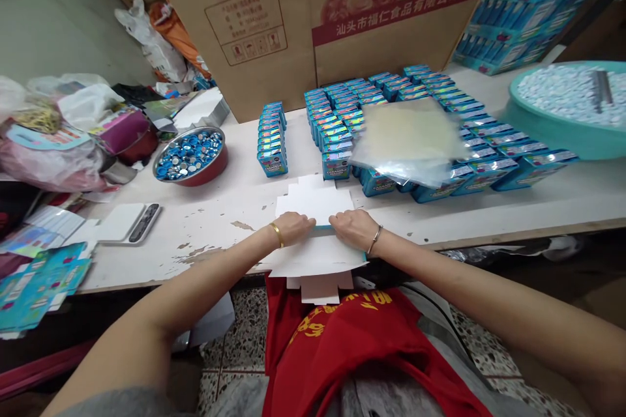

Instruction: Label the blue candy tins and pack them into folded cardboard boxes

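A flat box blank (317,254) lies at the table's front edge, white side up, with its near flaps hanging over the edge. A narrow blue strip shows along the fold at its middle. My left hand (292,228), with a gold bangle at the wrist, is closed on the left part of that fold. On the right part, my right hand (356,228) is closed as well, fingers curled and thumb pressed down; a silver bangle circles that wrist. The two hands are a short gap apart. Just beyond the blank stand small blue filled boxes (336,166).
Clear plastic sheets (408,137) lie over several rows of blue boxes. A bowl of blue-and-silver caps (190,156) and a white scale (130,223) are at left. A teal tub (542,137) of small white pieces stands at right. A large carton (293,26) closes off the back.
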